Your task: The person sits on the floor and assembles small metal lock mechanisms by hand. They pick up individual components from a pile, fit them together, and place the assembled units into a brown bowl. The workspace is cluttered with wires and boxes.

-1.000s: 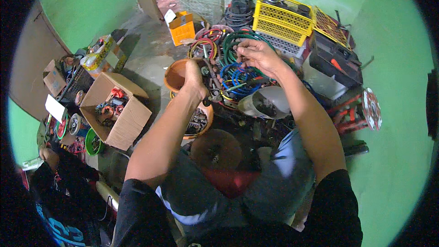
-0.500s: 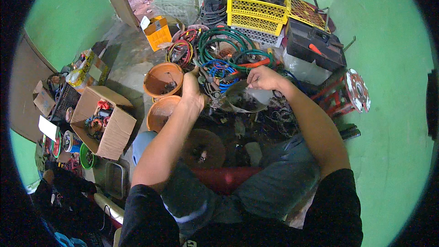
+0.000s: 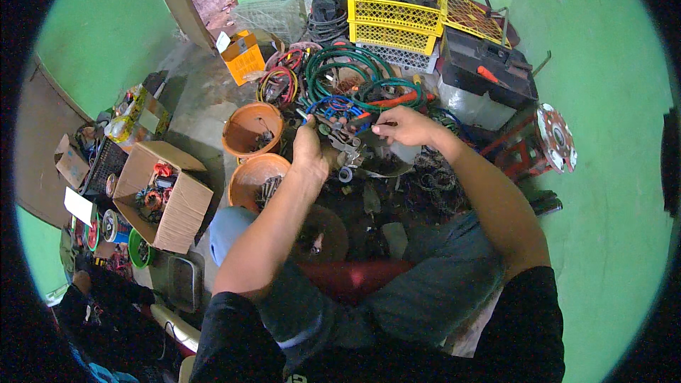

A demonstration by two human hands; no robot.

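Observation:
My left hand (image 3: 311,150) is closed at the right side of the orange-brown tubs. A grey metal part (image 3: 347,150) with a ring-shaped end sticks out from it to the right; the fingers beneath are mostly hidden. A small white and blue piece shows by the thumb. To the right, my right hand (image 3: 406,128) is pinched, its fingertips at a small dark thing too unclear to name, close to the metal part. A shallow metal pan (image 3: 386,163) lies below the right hand. Coiled blue hoses (image 3: 333,108) lie just beyond both hands.
Two orange-brown tubs, a far one (image 3: 237,131) and a near one (image 3: 245,183), hold metal bits. A cardboard box (image 3: 186,206) stands left. Green hose coils (image 3: 312,74), yellow crates (image 3: 394,14), a black-lidded box (image 3: 475,110) and a red metal stand (image 3: 557,138) lie beyond. Another person sits lower left.
The grey metal part with the ring end now shows clearly between my hands, over the pan. My right hand has shifted slightly left. Metal pieces now show in the near tub.

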